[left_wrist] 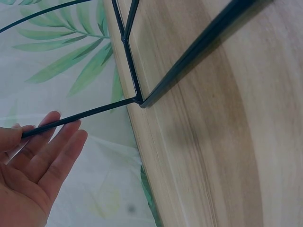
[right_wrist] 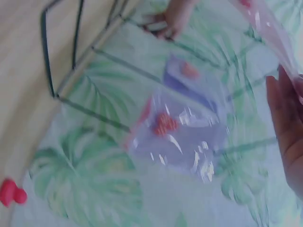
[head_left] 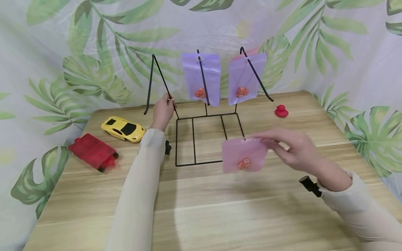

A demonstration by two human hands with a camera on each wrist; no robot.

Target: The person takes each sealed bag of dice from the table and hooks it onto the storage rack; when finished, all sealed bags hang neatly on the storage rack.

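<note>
My left hand [head_left: 163, 111] pinches the left rear upright of a black wire display rack [head_left: 194, 139] between thumb and fingers. In the left wrist view, the same hand [left_wrist: 40, 172] has its thumb on the rod and its other fingers spread behind it. My right hand [head_left: 292, 148] pinches the upper right corner of a pink zip bag [head_left: 230, 157] with red dice inside, in front of the rack. Purple zip bags with red dice hang on the middle arm [head_left: 190, 75] and the right arm [head_left: 251, 73]. The left arm of the rack carries no bag.
A yellow toy car [head_left: 124, 129] and a dark red pouch-like thing [head_left: 92, 150], its near end blurred, lie left of the rack. A small red rubber duck-like toy [head_left: 281, 111] sits at the back right. Behind the wooden table [head_left: 220, 216] hangs a leaf-print cloth [head_left: 125, 21].
</note>
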